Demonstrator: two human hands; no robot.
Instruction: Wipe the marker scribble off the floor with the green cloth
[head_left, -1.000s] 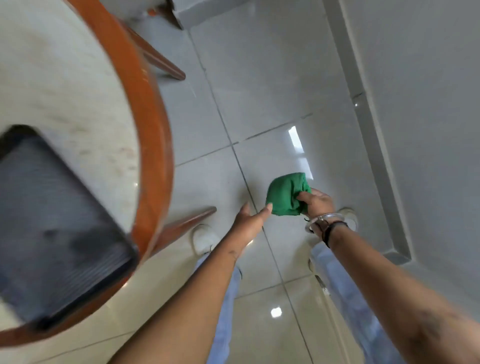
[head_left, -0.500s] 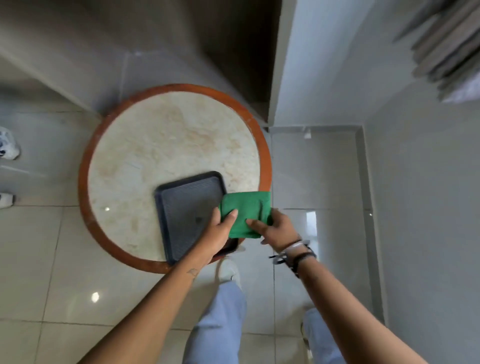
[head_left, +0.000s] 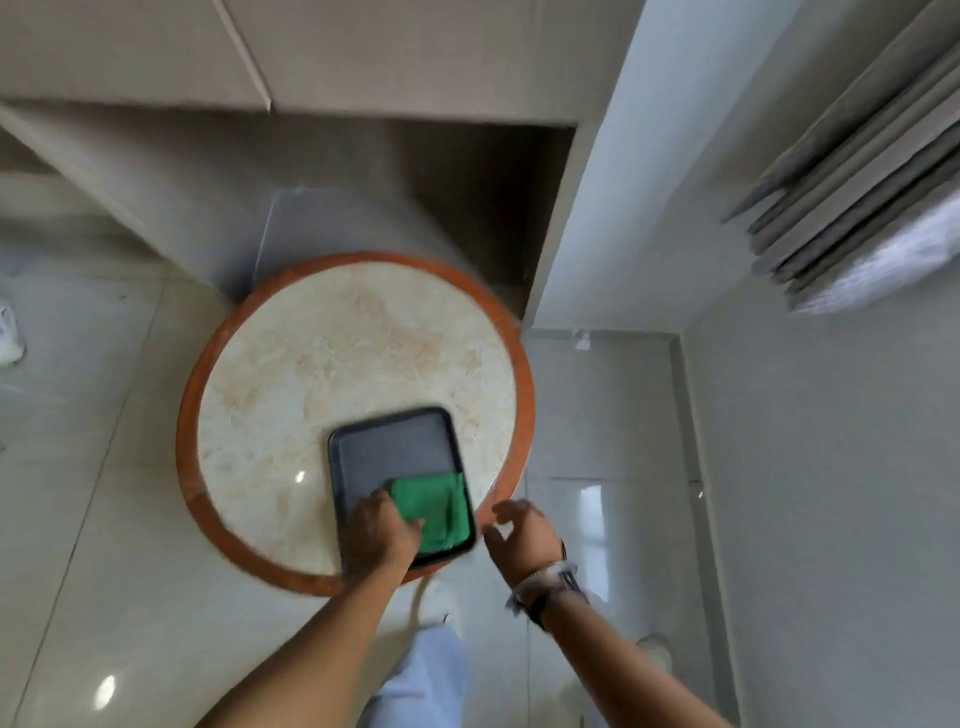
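One round marble-topped table (head_left: 322, 364) on glossy floor tiles (head_left: 93, 545) bears a dark tray (head_left: 384, 441); left hand (head_left: 382, 535) presses the green cloth (head_left: 431, 506) there, right hand (head_left: 519, 535) spread empty.

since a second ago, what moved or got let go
The green cloth went from both hands above the floor onto the dark tray. The right hand let go and hangs open; the left hand rests on the cloth. The tray is unmoved on the round table.
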